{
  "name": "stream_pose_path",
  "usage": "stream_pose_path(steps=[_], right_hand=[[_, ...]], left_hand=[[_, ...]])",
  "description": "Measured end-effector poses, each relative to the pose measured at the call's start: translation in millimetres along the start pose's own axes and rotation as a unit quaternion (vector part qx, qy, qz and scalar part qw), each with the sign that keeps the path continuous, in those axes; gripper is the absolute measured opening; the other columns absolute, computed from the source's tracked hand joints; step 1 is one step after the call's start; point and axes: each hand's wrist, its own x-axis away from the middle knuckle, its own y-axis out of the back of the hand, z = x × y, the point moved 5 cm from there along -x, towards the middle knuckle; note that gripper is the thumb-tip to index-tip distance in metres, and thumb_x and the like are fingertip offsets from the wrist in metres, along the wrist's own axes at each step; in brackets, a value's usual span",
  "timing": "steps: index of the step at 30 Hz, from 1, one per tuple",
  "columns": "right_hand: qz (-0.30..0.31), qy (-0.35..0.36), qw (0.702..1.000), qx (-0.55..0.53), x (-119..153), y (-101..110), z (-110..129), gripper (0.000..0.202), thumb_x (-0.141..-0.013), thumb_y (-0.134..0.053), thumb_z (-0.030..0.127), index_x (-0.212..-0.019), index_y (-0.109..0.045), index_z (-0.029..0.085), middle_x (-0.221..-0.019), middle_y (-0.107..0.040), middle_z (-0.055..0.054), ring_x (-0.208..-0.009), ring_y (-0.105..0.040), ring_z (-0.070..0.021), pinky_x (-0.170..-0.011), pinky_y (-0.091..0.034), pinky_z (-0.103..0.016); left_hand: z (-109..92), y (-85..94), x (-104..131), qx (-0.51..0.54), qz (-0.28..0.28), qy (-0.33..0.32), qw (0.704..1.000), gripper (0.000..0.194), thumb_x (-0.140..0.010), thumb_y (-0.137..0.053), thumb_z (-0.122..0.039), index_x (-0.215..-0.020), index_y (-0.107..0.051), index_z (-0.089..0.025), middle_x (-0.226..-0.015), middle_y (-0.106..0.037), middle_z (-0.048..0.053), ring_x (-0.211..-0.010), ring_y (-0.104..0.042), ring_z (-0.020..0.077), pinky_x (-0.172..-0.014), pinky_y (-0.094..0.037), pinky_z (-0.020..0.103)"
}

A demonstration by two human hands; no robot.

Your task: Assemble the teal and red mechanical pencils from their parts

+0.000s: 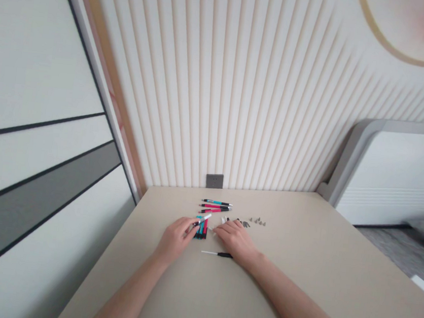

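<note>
My left hand (178,234) pinches a white-and-black pen piece (202,220), which slants up to the right. Just under it lie blue and red pen barrels (199,231) with black ends, side by side and partly covered by the hand. My right hand (234,236) rests low over small white and black pieces (224,220), its fingers curled. A pale bit shows at its fingertips, too small to name. Nearer to me, a thin rod with a black handle (216,254) lies on the table, its right end beside my right wrist.
Beyond my hands, several blue and red pens (216,206) lie on the beige table (279,269). Small grey metal cones (258,221) are scattered to the right. A dark wall socket (214,181) sits above the back edge. A white cabinet (53,243) borders the left side.
</note>
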Motion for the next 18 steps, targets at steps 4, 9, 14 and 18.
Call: stream_pose_path(steps=[4, 9, 14, 18], right_hand=[[-0.029, -0.033, 0.999, -0.012, 10.1, 8.6, -6.0, 0.024, -0.095, -0.045, 0.019, -0.111, -0.062, 0.02, -0.098, -0.066, -0.009, -0.093, -0.055, -0.0199, -0.082, -0.037, -0.033], [-0.028, -0.044, 0.996, -0.069, 25.9, 19.2, -4.6, 0.024, -0.096, -0.043, 0.025, -0.106, -0.064, 0.02, -0.093, -0.066, -0.008, -0.09, -0.056, -0.0192, -0.082, -0.039, -0.033], [-0.034, -0.084, 0.991, -0.101, 26.8, 21.6, -6.2, 0.025, -0.096, -0.044, 0.03, -0.111, -0.061, 0.02, -0.095, -0.066, -0.009, -0.091, -0.057, -0.019, -0.082, -0.041, -0.032], [-0.011, -0.081, 0.989, -0.126, 24.8, 21.5, -6.0, 0.03, -0.093, -0.049, 0.038, -0.115, -0.06, 0.02, -0.095, -0.066, -0.007, -0.09, -0.057, -0.0187, -0.081, -0.04, -0.031]], left_hand=[[0.8, 3.0, 0.5, -0.004, -0.009, 0.002, 1.0, 0.02, -0.092, -0.05, -0.032, -0.101, -0.062, -0.019, -0.084, -0.065, 0.005, -0.069, -0.058, 0.0142, -0.071, -0.048, 0.026], [5.3, 15.8, 0.3, -0.013, -0.064, 0.045, 0.997, 0.021, -0.092, -0.048, -0.032, -0.096, -0.062, -0.017, -0.076, -0.062, 0.003, -0.065, -0.055, 0.0137, -0.068, -0.046, 0.026], [-6.0, 5.8, 0.2, 0.043, -0.014, 0.031, 0.998, 0.022, -0.093, -0.046, -0.033, -0.097, -0.062, -0.018, -0.075, -0.061, 0.003, -0.065, -0.054, 0.0133, -0.064, -0.046, 0.024], [-12.7, -1.6, 0.3, 0.06, 0.02, 0.008, 0.998, 0.019, -0.092, -0.048, -0.032, -0.094, -0.061, -0.018, -0.073, -0.059, 0.002, -0.065, -0.054, 0.0126, -0.065, -0.044, 0.023]])
